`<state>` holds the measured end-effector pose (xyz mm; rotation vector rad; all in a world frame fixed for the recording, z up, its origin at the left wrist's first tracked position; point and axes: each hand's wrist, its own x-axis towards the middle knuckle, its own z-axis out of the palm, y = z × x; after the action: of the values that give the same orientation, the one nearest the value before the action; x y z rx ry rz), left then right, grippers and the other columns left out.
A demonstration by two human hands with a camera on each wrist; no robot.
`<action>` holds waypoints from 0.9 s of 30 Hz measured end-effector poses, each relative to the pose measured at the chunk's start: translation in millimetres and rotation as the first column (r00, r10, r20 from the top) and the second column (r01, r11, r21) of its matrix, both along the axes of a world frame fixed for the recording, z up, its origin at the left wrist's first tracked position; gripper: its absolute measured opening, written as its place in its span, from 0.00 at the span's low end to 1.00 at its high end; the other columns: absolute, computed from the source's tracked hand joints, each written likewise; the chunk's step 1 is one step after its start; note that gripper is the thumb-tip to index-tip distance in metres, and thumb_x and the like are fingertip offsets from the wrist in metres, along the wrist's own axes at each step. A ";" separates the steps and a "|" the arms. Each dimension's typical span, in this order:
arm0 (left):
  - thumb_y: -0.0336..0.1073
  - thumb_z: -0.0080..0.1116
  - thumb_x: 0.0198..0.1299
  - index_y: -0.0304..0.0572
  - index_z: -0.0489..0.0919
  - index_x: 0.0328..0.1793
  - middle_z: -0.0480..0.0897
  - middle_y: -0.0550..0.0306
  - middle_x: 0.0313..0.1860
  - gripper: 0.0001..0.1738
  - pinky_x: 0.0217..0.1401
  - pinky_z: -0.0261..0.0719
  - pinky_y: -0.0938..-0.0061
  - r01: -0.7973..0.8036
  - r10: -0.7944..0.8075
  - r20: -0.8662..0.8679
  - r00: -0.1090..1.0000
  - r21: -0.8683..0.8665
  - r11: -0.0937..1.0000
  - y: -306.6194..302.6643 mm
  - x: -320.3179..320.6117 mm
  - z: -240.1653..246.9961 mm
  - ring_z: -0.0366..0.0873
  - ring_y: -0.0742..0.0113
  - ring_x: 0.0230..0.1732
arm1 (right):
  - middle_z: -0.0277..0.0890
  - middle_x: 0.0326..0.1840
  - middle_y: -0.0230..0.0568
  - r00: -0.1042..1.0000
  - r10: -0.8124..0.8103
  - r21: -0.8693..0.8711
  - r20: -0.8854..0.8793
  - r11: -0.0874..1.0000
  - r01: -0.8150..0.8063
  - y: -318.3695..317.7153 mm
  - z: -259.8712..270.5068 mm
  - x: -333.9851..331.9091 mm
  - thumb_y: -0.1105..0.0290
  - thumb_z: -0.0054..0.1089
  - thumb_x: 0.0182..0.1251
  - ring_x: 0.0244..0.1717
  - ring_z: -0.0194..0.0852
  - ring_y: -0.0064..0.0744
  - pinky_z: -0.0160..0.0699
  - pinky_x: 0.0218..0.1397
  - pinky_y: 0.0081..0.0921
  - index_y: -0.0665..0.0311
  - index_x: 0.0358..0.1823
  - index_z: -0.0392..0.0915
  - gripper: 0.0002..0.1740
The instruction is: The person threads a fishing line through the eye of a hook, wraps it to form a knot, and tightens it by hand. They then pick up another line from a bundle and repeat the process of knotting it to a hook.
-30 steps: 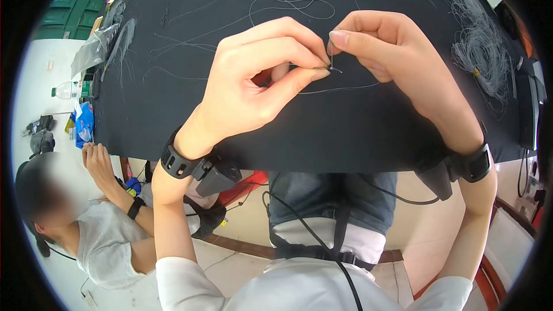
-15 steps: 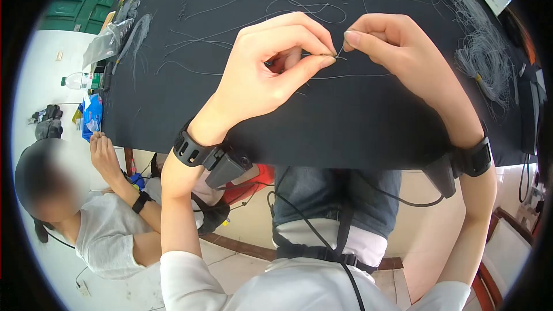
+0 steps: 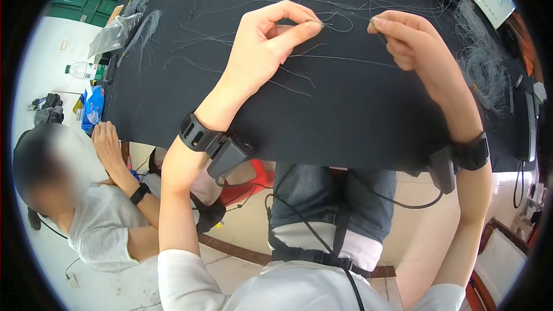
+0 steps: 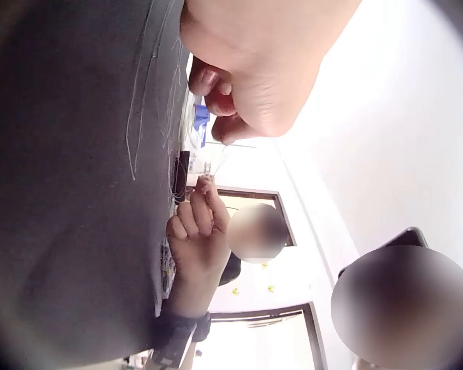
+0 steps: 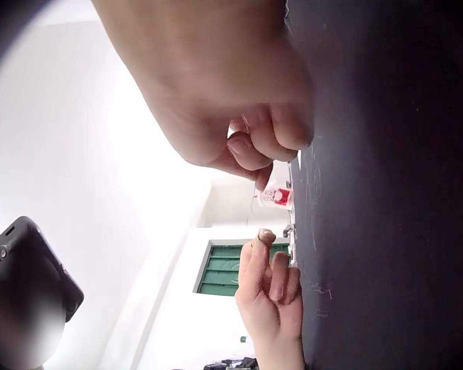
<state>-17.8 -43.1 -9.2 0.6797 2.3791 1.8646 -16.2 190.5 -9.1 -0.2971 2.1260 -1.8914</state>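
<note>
Fine thread (image 4: 222,156): above the table, spanning the gap between the two hands. Very faint against the black cloth in the head view; clearer in the left wrist view, where it showed as a short slanting line. Its long axis ran crosswise, from one set of fingertips to the other. Parts under the fingertips were hidden; could not tell whether it joined the loop seen behind the left fingertips.

Left hand (image 3: 253,46): thumb and forefinger pinched together on the thread. Right hand (image 3: 412,40): likewise pinched on it, well apart from the left.

Below, loose strands (image 3: 340,59) lay across the black table (image 3: 345,126), some passing behind the hands, their full courses untraceable. A pale thread bundle (image 3: 484,75) lay right of the right hand, its individual strands indistinct.
</note>
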 end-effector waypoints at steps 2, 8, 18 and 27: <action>0.32 0.57 0.57 0.41 0.80 0.35 0.79 0.65 0.38 0.05 0.19 0.56 0.91 -0.003 0.000 0.082 0.997 0.035 0.999 -0.4 -1.2 -1.7 0.61 0.87 0.18 | 0.53 0.11 0.20 0.998 -0.058 -0.069 -0.002 0.996 0.058 3.4 -0.8 -3.0 0.63 0.50 0.65 0.11 0.44 0.10 0.42 0.14 0.10 0.70 0.40 0.77 0.15; 0.33 0.58 0.56 0.40 0.80 0.34 0.79 0.64 0.36 0.05 0.20 0.57 0.90 0.045 -0.057 0.185 0.981 0.069 0.997 2.6 -0.8 -1.0 0.61 0.85 0.18 | 0.59 0.16 0.22 0.965 -0.223 -0.182 0.137 0.952 0.246 10.3 -3.8 -11.1 0.65 0.50 0.64 0.11 0.44 0.10 0.44 0.13 0.11 0.72 0.43 0.75 0.16; 0.30 0.58 0.55 0.38 0.79 0.32 0.79 0.61 0.35 0.04 0.18 0.56 0.91 0.107 -0.122 0.213 0.969 0.079 0.991 6.4 4.0 2.1 0.60 0.86 0.17 | 0.66 0.24 0.26 0.903 -0.391 -0.531 0.179 0.734 0.424 31.6 -9.8 -29.2 0.67 0.46 0.64 0.20 0.54 0.14 0.61 0.27 0.18 0.71 0.45 0.70 0.15; 0.28 0.59 0.55 0.36 0.78 0.31 0.79 0.64 0.34 0.03 0.18 0.56 0.89 0.141 -0.156 0.234 0.960 0.080 0.987 6.4 4.7 3.1 0.60 0.87 0.18 | 0.64 0.24 0.27 0.827 -0.531 -0.645 0.184 0.571 0.509 45.8 -11.3 -40.9 0.70 0.46 0.64 0.20 0.55 0.16 0.63 0.28 0.21 0.69 0.43 0.68 0.11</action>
<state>-13.2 -36.6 -6.1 0.5826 2.0705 1.8479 -57.1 236.4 -20.4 0.2199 1.5268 -3.0013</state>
